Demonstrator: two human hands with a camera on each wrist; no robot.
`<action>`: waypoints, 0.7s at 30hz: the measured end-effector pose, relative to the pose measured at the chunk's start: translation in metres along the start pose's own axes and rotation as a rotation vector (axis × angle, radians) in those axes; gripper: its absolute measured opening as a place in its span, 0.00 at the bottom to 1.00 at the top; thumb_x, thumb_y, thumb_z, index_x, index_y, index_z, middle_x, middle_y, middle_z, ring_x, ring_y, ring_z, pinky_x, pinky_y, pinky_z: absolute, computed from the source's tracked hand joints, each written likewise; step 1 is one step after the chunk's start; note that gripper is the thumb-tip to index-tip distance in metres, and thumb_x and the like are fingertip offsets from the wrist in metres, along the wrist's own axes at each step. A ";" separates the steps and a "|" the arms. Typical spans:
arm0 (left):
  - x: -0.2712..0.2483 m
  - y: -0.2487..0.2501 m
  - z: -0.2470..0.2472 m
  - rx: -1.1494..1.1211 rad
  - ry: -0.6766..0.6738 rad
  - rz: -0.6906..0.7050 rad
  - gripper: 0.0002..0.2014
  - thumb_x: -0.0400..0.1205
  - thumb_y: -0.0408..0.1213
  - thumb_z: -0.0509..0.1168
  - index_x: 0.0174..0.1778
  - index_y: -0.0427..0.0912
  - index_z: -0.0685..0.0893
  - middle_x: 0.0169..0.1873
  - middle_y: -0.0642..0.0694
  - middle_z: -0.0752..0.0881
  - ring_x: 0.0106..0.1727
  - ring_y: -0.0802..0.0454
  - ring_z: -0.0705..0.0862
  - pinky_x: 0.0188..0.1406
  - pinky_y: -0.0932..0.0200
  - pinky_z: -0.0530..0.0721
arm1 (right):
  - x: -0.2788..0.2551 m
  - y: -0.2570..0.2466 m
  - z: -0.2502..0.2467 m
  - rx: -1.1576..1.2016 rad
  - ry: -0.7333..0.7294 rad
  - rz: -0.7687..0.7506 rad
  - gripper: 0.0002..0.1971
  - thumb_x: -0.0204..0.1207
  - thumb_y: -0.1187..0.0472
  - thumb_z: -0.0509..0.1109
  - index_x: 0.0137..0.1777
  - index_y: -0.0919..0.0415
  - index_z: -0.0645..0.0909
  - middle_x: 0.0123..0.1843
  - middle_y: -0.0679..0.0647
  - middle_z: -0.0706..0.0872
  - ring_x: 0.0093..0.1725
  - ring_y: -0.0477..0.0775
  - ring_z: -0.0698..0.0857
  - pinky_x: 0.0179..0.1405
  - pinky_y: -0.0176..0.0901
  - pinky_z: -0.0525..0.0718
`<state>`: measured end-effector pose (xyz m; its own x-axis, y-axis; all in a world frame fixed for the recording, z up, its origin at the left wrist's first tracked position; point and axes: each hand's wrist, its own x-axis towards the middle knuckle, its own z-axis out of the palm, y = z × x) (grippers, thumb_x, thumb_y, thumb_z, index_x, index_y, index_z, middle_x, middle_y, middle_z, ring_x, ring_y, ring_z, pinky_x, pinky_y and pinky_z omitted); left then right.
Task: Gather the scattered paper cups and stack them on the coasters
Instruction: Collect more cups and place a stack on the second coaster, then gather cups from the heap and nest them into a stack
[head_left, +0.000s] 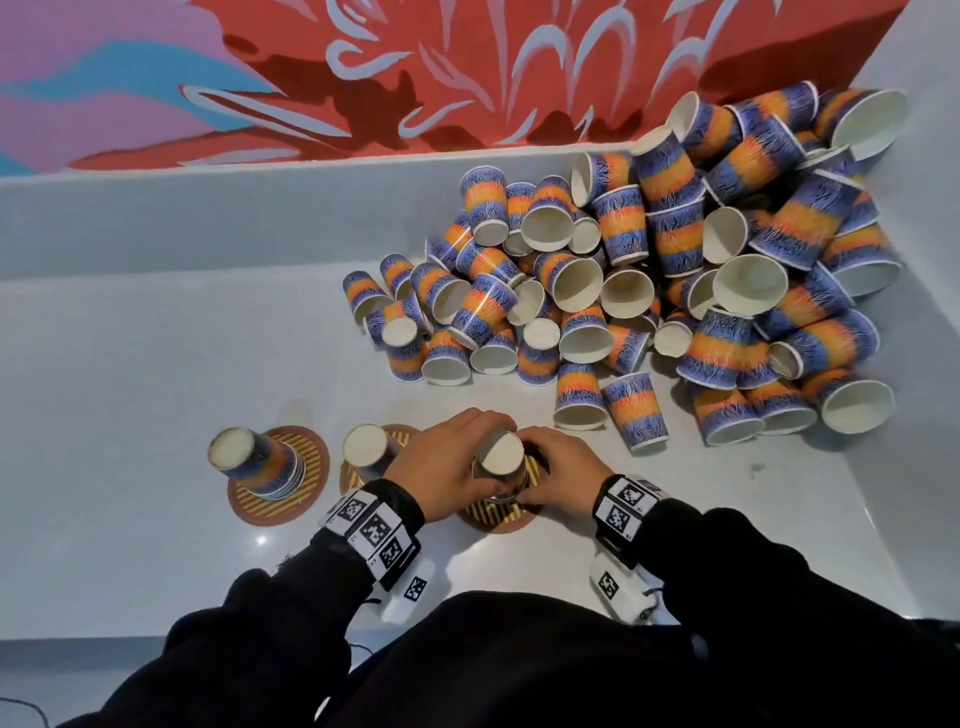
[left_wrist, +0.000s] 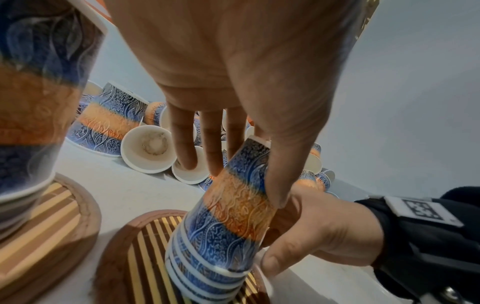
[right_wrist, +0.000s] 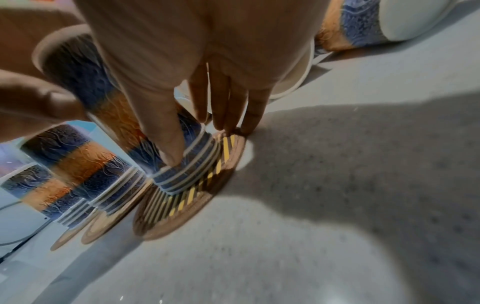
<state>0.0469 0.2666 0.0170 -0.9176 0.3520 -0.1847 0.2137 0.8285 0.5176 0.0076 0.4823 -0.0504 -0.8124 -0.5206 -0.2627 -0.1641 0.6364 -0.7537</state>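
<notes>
Three round striped coasters lie in a row near me, each with a stack of upside-down blue-and-orange paper cups. The left stack (head_left: 260, 462) and the middle stack (head_left: 366, 447) stand untouched. Both hands hold the right stack (head_left: 498, 462) on its coaster (head_left: 493, 517). My left hand (head_left: 447, 462) grips the upper part (left_wrist: 244, 185), thumb in front and fingers behind. My right hand (head_left: 556, 467) pinches the lower cups (right_wrist: 187, 170), its thumb near the rims and its fingertips down by the coaster (right_wrist: 182, 205). The stack tilts slightly.
A big heap of loose cups (head_left: 649, 270) fills the back right corner of the white table (head_left: 156, 364), its nearest cups (head_left: 634, 410) just beyond my hands. A painted wall (head_left: 467, 67) runs behind, with a white wall on the right. The table's front edge is at my body.
</notes>
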 end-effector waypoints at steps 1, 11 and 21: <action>0.000 0.000 0.000 -0.004 -0.008 0.000 0.38 0.75 0.50 0.81 0.80 0.59 0.71 0.73 0.54 0.80 0.70 0.51 0.82 0.66 0.47 0.85 | -0.002 -0.001 -0.003 0.019 0.004 0.004 0.39 0.62 0.61 0.90 0.74 0.51 0.80 0.67 0.49 0.86 0.63 0.45 0.83 0.61 0.32 0.78; 0.046 0.079 -0.025 -0.066 0.177 0.146 0.26 0.81 0.55 0.73 0.75 0.54 0.80 0.70 0.51 0.81 0.69 0.50 0.80 0.66 0.50 0.81 | -0.035 0.027 -0.086 -0.166 0.513 0.056 0.27 0.66 0.59 0.87 0.66 0.50 0.86 0.64 0.51 0.81 0.66 0.57 0.77 0.64 0.49 0.77; 0.137 0.121 0.053 0.327 -0.106 -0.255 0.25 0.84 0.54 0.65 0.76 0.51 0.77 0.74 0.37 0.72 0.73 0.31 0.78 0.67 0.36 0.83 | -0.050 0.060 -0.086 -0.253 0.335 0.270 0.28 0.70 0.58 0.81 0.68 0.45 0.75 0.74 0.55 0.72 0.68 0.66 0.80 0.67 0.55 0.81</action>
<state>-0.0348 0.4383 0.0098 -0.9188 0.1463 -0.3665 0.0947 0.9833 0.1552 -0.0100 0.5950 -0.0306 -0.9729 -0.1331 -0.1893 -0.0199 0.8633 -0.5042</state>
